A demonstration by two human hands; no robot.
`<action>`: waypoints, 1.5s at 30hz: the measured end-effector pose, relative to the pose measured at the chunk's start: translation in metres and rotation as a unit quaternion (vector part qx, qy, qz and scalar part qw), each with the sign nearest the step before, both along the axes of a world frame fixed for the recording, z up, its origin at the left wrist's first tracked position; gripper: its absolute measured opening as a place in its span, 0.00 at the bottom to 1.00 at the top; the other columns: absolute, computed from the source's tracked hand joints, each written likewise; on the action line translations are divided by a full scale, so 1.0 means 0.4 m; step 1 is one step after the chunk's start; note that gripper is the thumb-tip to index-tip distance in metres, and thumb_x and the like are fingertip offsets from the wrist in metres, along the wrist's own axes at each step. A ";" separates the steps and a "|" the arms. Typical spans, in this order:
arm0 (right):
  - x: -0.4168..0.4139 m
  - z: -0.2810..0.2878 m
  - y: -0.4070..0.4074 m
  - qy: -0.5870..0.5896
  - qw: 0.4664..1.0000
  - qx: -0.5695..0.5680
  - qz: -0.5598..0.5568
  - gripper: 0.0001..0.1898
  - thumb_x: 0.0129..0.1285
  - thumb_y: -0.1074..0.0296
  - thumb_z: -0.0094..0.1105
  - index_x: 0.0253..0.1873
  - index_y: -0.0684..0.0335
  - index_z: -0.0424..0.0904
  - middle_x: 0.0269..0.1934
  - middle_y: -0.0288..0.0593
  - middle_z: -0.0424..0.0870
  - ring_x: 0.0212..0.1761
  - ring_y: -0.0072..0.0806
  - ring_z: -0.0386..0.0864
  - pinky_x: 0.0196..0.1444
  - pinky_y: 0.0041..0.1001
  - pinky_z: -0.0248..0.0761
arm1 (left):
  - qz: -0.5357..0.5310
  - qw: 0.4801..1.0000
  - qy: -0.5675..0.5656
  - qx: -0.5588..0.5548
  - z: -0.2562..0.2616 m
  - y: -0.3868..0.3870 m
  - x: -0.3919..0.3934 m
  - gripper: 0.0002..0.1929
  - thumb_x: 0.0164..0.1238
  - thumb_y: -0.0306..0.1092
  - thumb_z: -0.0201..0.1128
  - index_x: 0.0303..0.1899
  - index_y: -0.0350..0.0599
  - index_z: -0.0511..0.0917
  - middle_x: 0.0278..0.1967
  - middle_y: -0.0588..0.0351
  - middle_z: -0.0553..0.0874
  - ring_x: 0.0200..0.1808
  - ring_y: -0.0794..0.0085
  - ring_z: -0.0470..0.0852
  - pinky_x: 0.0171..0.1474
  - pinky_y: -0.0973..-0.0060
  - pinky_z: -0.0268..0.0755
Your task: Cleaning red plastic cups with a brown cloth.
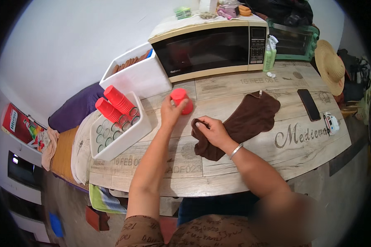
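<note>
My left hand (pixel 170 112) has its thumb and fingers around a red plastic cup (pixel 180 96), which is blurred and stands bottom up over the table. More red shows below my thumb, and I cannot tell whether it is a second piece. In my right hand (pixel 215 131) is one end of a brown cloth (pixel 250 112), bunched in the fingers. The rest of the cloth lies spread on the wood-patterned table to the right. Left of my left hand, a white foam box (pixel 143 132) holds several clear glasses (pixel 108 133) and two leaning stacks of red cups (pixel 119 98).
Behind stand a second white foam box (pixel 136 74) with brown items, a microwave oven (pixel 204 51), green spray bottles (pixel 269 57) and a green toaster oven (pixel 292 43). At the right lie a phone (pixel 309 105), a white toy car (pixel 331 123) and, beyond, a straw hat (pixel 329 68).
</note>
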State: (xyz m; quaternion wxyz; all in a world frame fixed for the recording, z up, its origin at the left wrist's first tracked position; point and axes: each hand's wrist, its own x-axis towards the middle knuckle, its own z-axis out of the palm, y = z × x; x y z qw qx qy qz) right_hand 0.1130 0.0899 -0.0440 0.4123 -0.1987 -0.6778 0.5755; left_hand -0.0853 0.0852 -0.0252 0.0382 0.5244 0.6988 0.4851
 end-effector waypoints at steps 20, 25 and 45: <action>0.026 0.095 -0.026 0.002 0.960 0.275 -0.047 0.16 0.61 0.73 0.54 0.54 0.66 0.73 0.53 0.46 0.76 0.56 0.37 0.73 0.59 0.31 0.65 | -0.051 0.998 0.021 0.023 0.012 -0.162 0.186 0.29 0.44 0.30 0.68 0.53 0.42 0.72 0.44 0.44 0.80 0.46 0.53 0.79 0.49 0.66 0.72; 0.049 0.070 0.023 0.009 0.991 0.135 0.007 0.17 0.62 0.70 0.54 0.56 0.65 0.72 0.55 0.47 0.74 0.60 0.34 0.70 0.63 0.30 0.61 | -0.105 0.986 0.111 -0.064 0.055 -0.173 0.236 0.26 0.44 0.34 0.69 0.48 0.40 0.72 0.43 0.44 0.79 0.46 0.54 0.78 0.49 0.66 0.71; 0.011 0.069 -0.023 0.042 0.981 0.176 -0.073 0.17 0.66 0.68 0.48 0.57 0.68 0.67 0.55 0.53 0.71 0.59 0.40 0.69 0.62 0.30 0.60 | -0.188 0.745 -0.639 -0.036 0.013 -0.165 0.207 0.21 0.70 0.51 0.50 0.56 0.49 0.69 0.46 0.59 0.79 0.45 0.74 0.78 0.48 0.74 0.70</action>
